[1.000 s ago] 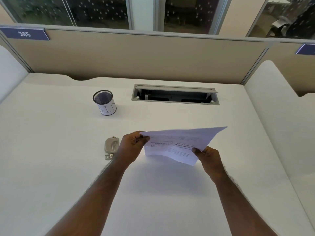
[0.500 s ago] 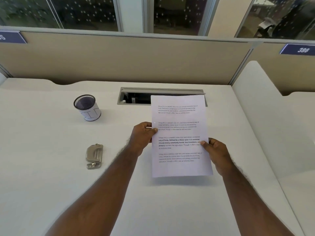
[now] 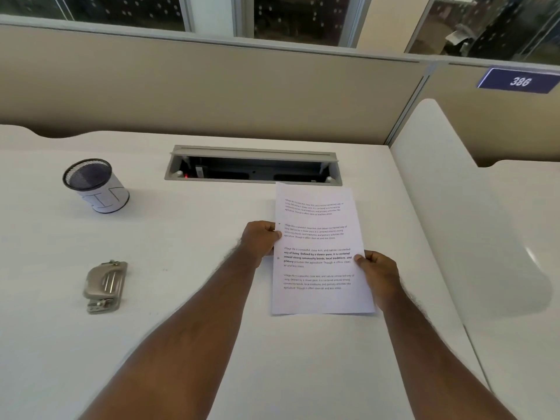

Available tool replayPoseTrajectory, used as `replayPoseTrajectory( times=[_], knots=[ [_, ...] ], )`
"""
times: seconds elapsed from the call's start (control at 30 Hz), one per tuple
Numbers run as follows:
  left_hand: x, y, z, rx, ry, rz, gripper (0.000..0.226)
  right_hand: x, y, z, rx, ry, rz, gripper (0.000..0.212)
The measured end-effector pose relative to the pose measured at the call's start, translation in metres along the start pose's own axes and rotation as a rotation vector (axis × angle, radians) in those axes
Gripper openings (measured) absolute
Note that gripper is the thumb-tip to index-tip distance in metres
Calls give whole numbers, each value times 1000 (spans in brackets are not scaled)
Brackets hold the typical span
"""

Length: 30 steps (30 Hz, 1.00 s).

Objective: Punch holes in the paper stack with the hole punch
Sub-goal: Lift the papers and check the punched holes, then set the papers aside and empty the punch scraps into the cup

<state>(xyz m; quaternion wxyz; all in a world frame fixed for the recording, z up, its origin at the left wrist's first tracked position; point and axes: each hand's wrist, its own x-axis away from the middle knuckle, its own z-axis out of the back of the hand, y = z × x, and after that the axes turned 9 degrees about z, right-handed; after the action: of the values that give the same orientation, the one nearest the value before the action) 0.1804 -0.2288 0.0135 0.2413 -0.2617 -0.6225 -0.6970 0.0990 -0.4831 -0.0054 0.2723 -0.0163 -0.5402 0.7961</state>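
Both forearms outstretched, left hand (image 3: 263, 240) and right hand (image 3: 379, 271) pinched closed.

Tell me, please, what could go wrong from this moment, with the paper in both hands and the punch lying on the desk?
1. The paper stack is pinched only at its side edges by the left hand and right hand; sheets may slip out of line.
2. The hole punch lies far to the left; reaching leaves one hand on the stack.
3. Small dots on the left margin may be holes already; punching again could double them.
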Motion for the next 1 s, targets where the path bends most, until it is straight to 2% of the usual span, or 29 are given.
replayPoseTrajectory(
  times=[0.3, 0.47, 0.6, 0.8, 1.0],
  knots=[
    [-23, 1, -9, -362, 166, -104, 28, -7, 3, 0, 214, 24, 38, 9],
    [-24, -2, -10, -579, 251, -193, 46, 0, 1, 2, 361, 48, 58, 35],
    [-23, -5, -6, -599, 282, -223, 48, 7, -5, 7, 410, 97, 85, 44],
    [-7, -11, 18, -616, 321, -285, 37, 23, -17, 1, 469, 108, 161, 38],
    [16, -24, 75, -603, 390, -318, 34, 46, -36, -32, 478, 75, 285, 31]
  ],
)
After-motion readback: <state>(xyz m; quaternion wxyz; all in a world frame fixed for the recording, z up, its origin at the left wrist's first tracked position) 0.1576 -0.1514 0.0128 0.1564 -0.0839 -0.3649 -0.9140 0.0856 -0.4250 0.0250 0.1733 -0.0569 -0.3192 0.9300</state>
